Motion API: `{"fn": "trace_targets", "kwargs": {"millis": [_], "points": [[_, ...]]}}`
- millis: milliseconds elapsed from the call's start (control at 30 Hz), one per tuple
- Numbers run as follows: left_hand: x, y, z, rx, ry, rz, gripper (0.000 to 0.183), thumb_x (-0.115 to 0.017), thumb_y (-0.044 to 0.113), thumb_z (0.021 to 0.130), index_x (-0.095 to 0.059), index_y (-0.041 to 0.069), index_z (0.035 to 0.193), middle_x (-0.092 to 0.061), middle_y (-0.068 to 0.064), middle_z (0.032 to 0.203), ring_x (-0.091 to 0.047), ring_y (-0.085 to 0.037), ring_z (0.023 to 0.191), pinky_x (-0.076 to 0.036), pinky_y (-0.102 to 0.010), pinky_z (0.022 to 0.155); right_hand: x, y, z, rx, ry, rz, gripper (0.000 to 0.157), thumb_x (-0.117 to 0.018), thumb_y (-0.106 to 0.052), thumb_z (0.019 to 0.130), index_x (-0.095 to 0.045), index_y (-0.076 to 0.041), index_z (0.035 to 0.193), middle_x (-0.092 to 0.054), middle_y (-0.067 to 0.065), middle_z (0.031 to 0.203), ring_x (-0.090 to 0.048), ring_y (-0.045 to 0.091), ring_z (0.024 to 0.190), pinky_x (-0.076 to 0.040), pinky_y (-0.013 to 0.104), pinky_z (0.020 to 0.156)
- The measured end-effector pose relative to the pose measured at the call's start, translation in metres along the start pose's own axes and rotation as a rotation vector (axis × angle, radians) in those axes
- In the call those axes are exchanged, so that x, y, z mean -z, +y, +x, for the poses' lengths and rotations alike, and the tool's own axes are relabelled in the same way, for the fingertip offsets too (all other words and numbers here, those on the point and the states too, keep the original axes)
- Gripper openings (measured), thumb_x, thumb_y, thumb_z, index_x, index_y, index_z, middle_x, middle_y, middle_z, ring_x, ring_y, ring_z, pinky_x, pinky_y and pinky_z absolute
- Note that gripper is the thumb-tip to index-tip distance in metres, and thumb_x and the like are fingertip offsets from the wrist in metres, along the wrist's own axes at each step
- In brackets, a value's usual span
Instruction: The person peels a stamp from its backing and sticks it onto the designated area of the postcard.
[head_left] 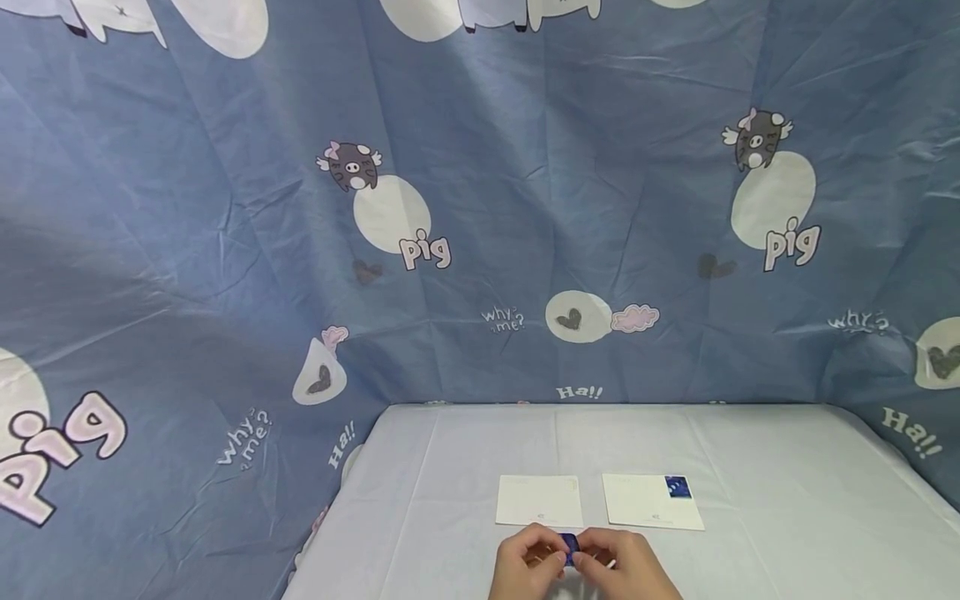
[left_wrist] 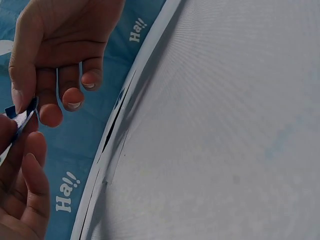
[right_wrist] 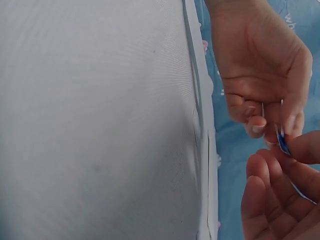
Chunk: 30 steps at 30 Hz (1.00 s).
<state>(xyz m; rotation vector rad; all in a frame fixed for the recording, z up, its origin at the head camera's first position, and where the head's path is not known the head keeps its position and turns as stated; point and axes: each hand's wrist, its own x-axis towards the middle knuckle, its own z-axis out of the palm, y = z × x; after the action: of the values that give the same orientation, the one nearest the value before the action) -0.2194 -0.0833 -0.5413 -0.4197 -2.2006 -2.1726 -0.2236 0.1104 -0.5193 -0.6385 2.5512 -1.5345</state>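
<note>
A small dark blue stamp is held up between both hands near the front of the table. My left hand pinches its left side with thumb and fingertips. From the other side, my right hand pinches the right edge. The left wrist view shows the stamp bent, with a pale face between the thumbs. Seen from the right wrist, the stamp is nearly edge-on, and fingers hide much of it. Just beyond the hands lies a white postcard.
Right of that postcard lies a second white postcard with a blue stamp in its upper right corner. Both lie on the white-covered table. A blue cloth printed with pigs hangs behind the table and along its sides.
</note>
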Motion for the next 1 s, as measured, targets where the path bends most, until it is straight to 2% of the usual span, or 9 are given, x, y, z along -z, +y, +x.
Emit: {"fn": "trace_targets", "kwargs": {"millis": [167, 467, 633, 867, 1000], "points": [[-0.0016, 0.0021, -0.0016, 0.009, -0.009, -0.022, 0.021, -0.062, -0.013, 0.077, -0.070, 0.003, 0.088, -0.066, -0.003, 0.081, -0.062, -0.010, 0.064, -0.055, -0.024, 0.062, 0.0004, 0.0041, 0.0001, -0.006, 0.000, 0.075, 0.013, -0.067, -0.023, 0.096, -0.074, -0.012, 0.093, -0.069, -0.005, 0.079, -0.062, 0.010, 0.068, -0.052, 0.025, 0.064], [-0.0015, 0.0038, -0.0020, 0.018, 0.006, -0.045, 0.021, -0.060, -0.012, 0.079, -0.070, 0.003, 0.090, -0.067, -0.006, 0.079, -0.062, -0.010, 0.061, -0.052, -0.022, 0.058, -0.0004, 0.0082, 0.0025, -0.063, 0.032, 0.198, 0.016, -0.070, -0.024, 0.094, -0.073, -0.008, 0.093, -0.067, 0.001, 0.077, -0.060, 0.013, 0.062, -0.051, 0.028, 0.057], [-0.0005, 0.0039, -0.0005, 0.034, 0.032, -0.041, 0.020, -0.061, -0.011, 0.082, -0.070, 0.005, 0.090, -0.068, -0.004, 0.080, -0.063, -0.011, 0.061, -0.050, -0.020, 0.056, 0.0019, 0.0074, 0.0034, -0.108, 0.001, 0.290, 0.018, -0.068, -0.023, 0.096, -0.073, -0.006, 0.094, -0.067, 0.005, 0.079, -0.058, 0.015, 0.063, -0.051, 0.028, 0.056], [0.0003, 0.0023, 0.0008, 0.023, 0.022, -0.047, 0.017, -0.062, -0.009, 0.083, -0.069, 0.004, 0.092, -0.068, -0.003, 0.079, -0.063, -0.011, 0.060, -0.049, -0.020, 0.055, 0.0057, 0.0097, 0.0030, -0.157, -0.071, 0.463, 0.025, -0.062, -0.020, 0.099, -0.070, 0.003, 0.099, -0.067, 0.004, 0.079, -0.059, 0.015, 0.066, -0.053, 0.029, 0.060], [0.0002, 0.0023, 0.0006, 0.011, 0.028, -0.060, 0.016, -0.063, -0.009, 0.083, -0.069, 0.003, 0.091, -0.067, -0.003, 0.077, -0.063, -0.010, 0.059, -0.049, -0.019, 0.054, 0.0061, 0.0097, 0.0025, -0.164, -0.067, 0.474, 0.026, -0.061, -0.019, 0.100, -0.069, 0.006, 0.101, -0.067, 0.005, 0.079, -0.058, 0.015, 0.065, -0.053, 0.028, 0.059]]}}
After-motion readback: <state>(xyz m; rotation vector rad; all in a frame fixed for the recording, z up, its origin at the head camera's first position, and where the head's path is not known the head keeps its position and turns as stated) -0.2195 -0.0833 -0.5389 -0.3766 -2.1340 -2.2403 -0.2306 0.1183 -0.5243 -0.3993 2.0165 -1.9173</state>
